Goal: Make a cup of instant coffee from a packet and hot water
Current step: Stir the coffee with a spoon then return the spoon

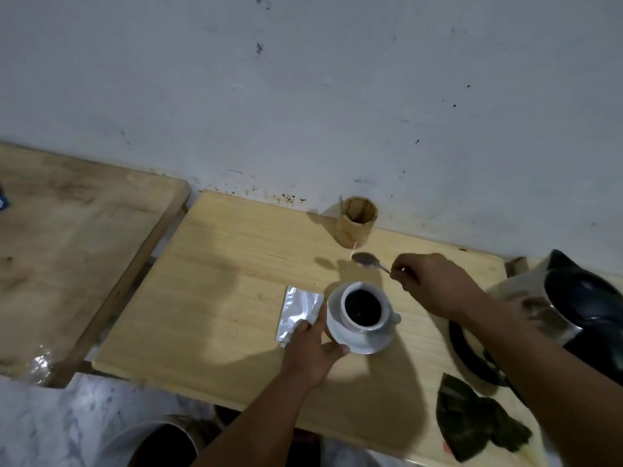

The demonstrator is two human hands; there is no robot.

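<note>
left hand (312,348) steadying saucer (362,343), spoon (371,261) bowl pointing left

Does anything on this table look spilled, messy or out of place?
A shiny wet patch lies at the foot of the wooden holder by the wall, like a small spill. The silver packet lies flat beside the full cup. Nothing looks tipped or broken.
</note>
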